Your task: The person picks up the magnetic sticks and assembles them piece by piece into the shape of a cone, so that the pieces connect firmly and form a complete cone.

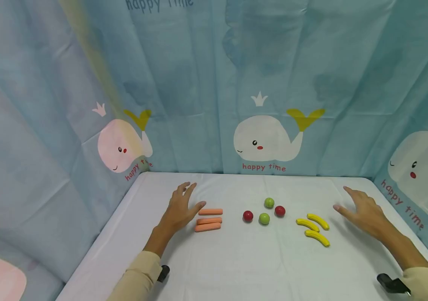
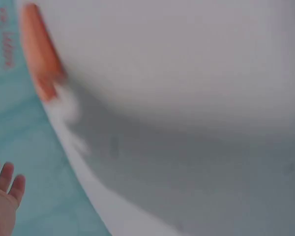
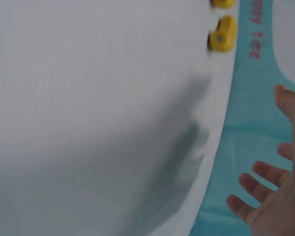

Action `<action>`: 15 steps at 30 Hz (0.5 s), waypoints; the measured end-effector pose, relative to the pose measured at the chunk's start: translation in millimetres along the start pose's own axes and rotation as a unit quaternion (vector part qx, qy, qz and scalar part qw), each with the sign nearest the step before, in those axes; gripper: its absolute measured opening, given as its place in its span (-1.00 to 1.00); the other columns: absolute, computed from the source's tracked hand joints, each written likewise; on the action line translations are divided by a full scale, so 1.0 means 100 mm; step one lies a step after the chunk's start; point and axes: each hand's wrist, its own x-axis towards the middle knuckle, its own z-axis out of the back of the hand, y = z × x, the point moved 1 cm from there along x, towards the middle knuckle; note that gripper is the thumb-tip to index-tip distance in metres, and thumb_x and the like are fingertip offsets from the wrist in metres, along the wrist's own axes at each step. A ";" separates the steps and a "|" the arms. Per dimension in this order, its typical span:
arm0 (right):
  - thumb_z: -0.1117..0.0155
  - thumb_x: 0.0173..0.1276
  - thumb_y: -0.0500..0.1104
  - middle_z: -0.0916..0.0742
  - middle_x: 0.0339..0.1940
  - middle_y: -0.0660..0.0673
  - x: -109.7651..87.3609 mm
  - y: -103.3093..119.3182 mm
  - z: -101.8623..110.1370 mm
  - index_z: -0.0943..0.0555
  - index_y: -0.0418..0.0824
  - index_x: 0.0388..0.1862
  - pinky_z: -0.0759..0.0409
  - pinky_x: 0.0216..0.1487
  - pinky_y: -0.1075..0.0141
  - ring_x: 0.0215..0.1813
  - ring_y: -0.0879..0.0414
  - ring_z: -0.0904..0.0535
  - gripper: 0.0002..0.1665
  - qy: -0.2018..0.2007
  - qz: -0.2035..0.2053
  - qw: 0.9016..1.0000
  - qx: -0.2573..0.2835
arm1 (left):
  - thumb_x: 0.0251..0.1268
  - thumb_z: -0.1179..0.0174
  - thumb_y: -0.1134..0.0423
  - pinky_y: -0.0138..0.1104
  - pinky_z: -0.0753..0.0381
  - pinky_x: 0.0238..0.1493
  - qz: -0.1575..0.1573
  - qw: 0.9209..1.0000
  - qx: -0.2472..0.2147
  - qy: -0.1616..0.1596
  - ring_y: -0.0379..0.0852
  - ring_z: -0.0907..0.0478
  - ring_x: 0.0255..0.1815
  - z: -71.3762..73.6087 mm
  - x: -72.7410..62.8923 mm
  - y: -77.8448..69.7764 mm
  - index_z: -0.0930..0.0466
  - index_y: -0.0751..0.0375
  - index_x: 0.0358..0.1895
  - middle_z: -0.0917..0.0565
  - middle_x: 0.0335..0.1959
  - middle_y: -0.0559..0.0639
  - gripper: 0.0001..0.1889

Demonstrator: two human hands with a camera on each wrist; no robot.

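a blue-green cloth (image 1: 195, 75) fills the upper part of the frame and both sides, printed with crowned whales. below the whale (image 1: 264, 140) at centre, red lettering reads "happy time"; the same words stand by the whales at left and right. darker blue letters at the top edge also read "happy time", partly cut off, and an "e" ends a cropped word in the upper left corner.

the bench (image 1: 244, 267), covered in white, spreads across the lower middle. beige sleeves come in from the lower left and lower right, each with a black piece at the cuff.

the left hand (image 1: 179, 210), left of centre, is just beside the sausages and holds nothing; its fingers are extended, the thumb spread away from them. the right hand (image 1: 366, 214), at the right of the frame, is near the bananas, also holding nothing, its thumb well apart from its fingers; the right wrist view shows those fingers spread.

three yellow bananas (image 1: 307, 225) lie right of centre, smooth and slightly curved, two close together at the back and one nearer the bottom edge. three orange-pink sausages (image 1: 209, 220) lie left of centre, plain, straight rods, the front two close together.

smallest are two shiny red balls (image 1: 248, 216) and two green balls (image 1: 264, 218), loosely grouped between sausages and bananas.
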 end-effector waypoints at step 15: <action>-0.53 0.39 0.08 -0.68 0.16 -0.33 -0.33 0.61 -0.10 -0.53 -0.33 0.40 -0.69 -0.11 -0.03 0.06 -0.18 -0.64 -0.23 0.022 0.058 0.995 0.084 | 0.45 -0.40 0.24 -0.20 -0.74 0.04 -0.051 0.983 -0.174 0.012 0.04 -0.65 0.16 -0.35 -0.05 -0.99 -0.57 0.23 0.42 -0.61 0.27 0.09 -0.48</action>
